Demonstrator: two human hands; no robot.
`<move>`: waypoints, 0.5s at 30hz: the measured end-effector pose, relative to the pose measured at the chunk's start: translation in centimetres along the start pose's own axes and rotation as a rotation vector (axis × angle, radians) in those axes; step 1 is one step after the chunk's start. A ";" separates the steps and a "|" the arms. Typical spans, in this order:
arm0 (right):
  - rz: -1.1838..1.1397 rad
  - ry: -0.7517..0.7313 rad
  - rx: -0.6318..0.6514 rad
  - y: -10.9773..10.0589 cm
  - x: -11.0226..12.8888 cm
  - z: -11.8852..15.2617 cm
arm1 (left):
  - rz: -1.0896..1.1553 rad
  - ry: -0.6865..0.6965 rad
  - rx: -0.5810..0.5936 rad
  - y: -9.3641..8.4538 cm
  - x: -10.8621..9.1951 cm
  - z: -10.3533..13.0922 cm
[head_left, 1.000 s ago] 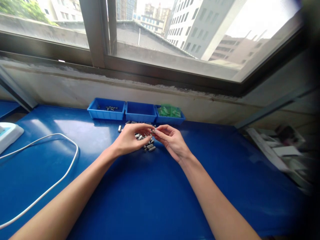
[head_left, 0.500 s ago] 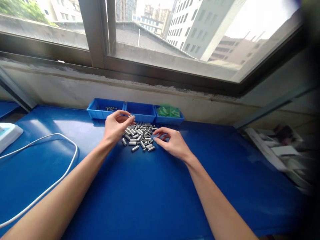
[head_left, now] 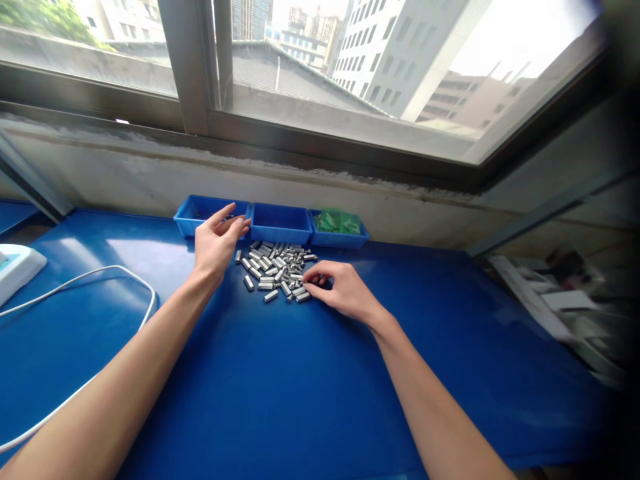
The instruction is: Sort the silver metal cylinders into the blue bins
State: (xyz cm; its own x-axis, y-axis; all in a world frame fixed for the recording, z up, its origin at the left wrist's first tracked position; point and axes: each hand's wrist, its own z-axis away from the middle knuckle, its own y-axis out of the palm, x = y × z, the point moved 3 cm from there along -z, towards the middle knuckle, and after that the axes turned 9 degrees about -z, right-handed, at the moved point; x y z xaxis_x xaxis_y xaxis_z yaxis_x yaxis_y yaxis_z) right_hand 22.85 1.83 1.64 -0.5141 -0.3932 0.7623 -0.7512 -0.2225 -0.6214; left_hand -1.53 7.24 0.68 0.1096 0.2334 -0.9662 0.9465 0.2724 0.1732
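A broad blue table (head_left: 310, 400) runs under the window (head_left: 350, 73), and along its far edge sit three small blue bins in a row: the left bin (head_left: 193, 217), the middle bin (head_left: 280, 223), and the right bin (head_left: 345, 233) with green pieces inside. A white cable (head_left: 120, 280) loops across the left of the table, and a white device (head_left: 17, 267) pokes in at the edge.

Just in front of the bins lies the heap of small metal cylinders (head_left: 275, 270), scattered loose on the table, between the two hands.

The left hand (head_left: 215, 243) hovers over the near wall of the left bin, fingers spread and loose, palm turned inward; nothing shows between the fingertips, so it looks empty. The right hand (head_left: 343, 290) lies low at the right edge of the heap, fingers curled down with the tips touching the nearest cylinders; whether one is already pinched I cannot tell, the fingers hide it.

My read: this is the sorting step, cylinders going one at a time from heap to bin, with the left hand at the drop and the right hand at the pick. The next move calls for a clean fingertip pinch on a single cylinder without dragging its neighbours, since they lie packed and touching.
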 end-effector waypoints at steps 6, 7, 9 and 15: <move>-0.095 0.049 -0.020 -0.1 -0.4 0.0 | -0.173 0.004 0.231 1.2 -0.6 1.4; -0.126 0.068 -0.029 -0.1 -0.5 0.0 | -0.200 0.010 0.267 1.4 -0.6 1.6; -0.212 0.116 -0.051 -0.2 -0.8 0.0 | -0.239 0.025 0.329 1.8 -0.6 2.0; -0.651 0.230 -0.250 0.0 -1.5 -0.4 | -0.298 0.042 0.495 2.9 -0.4 3.1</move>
State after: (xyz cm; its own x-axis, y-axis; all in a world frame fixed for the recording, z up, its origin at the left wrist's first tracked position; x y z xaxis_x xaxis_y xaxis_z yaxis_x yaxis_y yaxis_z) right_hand 23.48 2.76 0.63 0.0158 -0.0477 0.9987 -0.9920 -0.1261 0.0097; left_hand 2.14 5.02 0.93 -0.1859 0.2536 -0.9493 0.9649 -0.1350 -0.2250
